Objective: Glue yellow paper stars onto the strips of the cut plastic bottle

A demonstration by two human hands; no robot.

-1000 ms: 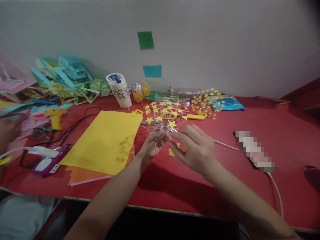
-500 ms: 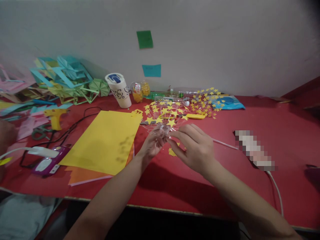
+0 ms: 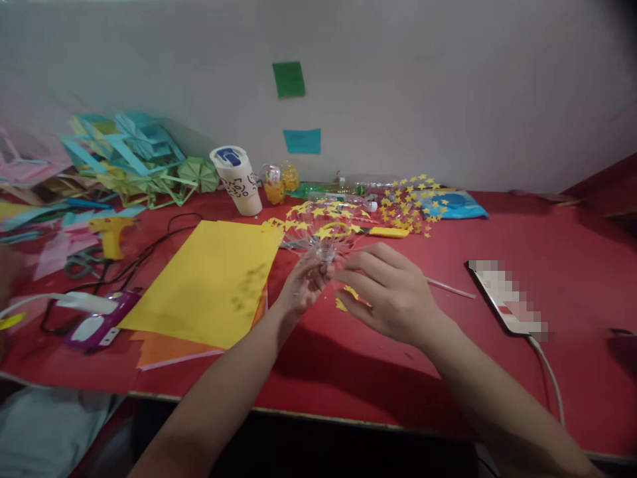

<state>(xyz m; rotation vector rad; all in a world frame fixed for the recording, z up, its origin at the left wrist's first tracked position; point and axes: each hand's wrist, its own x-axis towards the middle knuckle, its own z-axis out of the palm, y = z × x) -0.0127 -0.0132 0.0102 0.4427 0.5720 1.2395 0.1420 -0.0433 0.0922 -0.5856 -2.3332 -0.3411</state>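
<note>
My left hand point(image 3: 304, 282) is closed around the neck of a clear plastic bottle piece point(image 3: 326, 251), cut into thin strips that fan upward. Yellow paper stars point(image 3: 323, 232) sit on the tips of the strips. Just to the right, my right hand point(image 3: 385, 289) hovers with curved, parted fingers and nothing visible in them. Loose yellow stars point(image 3: 347, 302) lie on the red table beneath it. A similar star-tipped plastic piece point(image 3: 413, 202) stands farther back. Behind the held piece lies a yellow cutter point(image 3: 388, 232), partly covered.
Yellow paper sheets point(image 3: 209, 279) lie left of my hands, near a yellow glue gun point(image 3: 113, 236) and a purple power strip point(image 3: 102, 325). A white tumbler point(image 3: 237, 182) and plastic bottles point(image 3: 343, 192) stand or lie by the wall. A phone point(image 3: 505, 299) with a cable rests at right.
My right hand has come away from the bottle piece, its fingers now parted. The star-tipped piece has tilted in my left hand, so its ring of stars looks flatter.
</note>
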